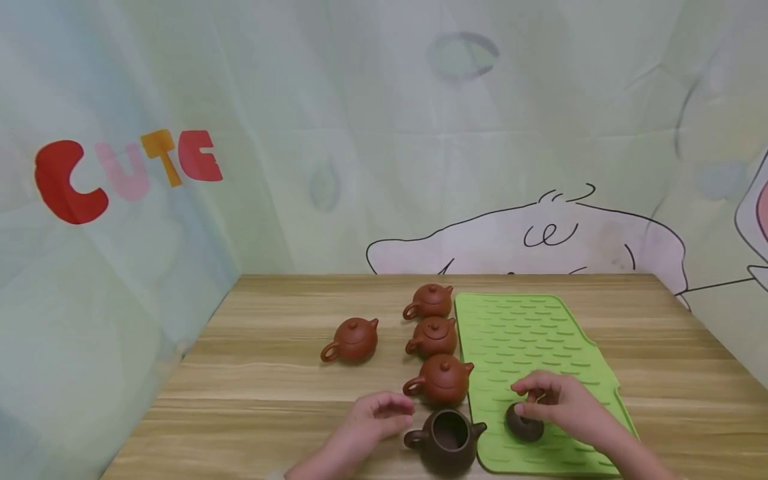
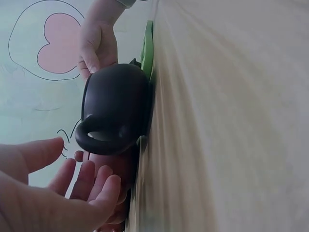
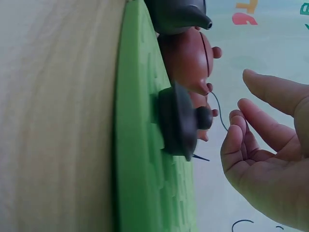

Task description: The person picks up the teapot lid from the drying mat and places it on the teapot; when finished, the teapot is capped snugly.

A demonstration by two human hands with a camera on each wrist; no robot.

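A dark brown teapot [image 1: 447, 447] without its lid stands at the table's near side, its spout over the edge of the green mat [image 1: 510, 320]. Its round lid [image 3: 176, 123] lies knob up on that mat. Just above the lid hovers my right hand [image 1: 558, 403], thumb and fingers apart from the knob in the right wrist view. My left hand [image 1: 375, 423] is held beside the dark teapot's handle [image 2: 104, 137], fingers loosely bent with nothing in them. Behind the dark pot, a reddish-brown teapot [image 1: 444, 381] stands with its lid on.
Two more reddish-brown teapots, a middle one [image 1: 435, 337] and a far one [image 1: 433, 301], continue the row along the mat's left edge. Another reddish-brown teapot [image 1: 354, 341] stands apart on the left of the wooden table [image 1: 258, 393]. A printed curtain [image 1: 300, 133] hangs behind.
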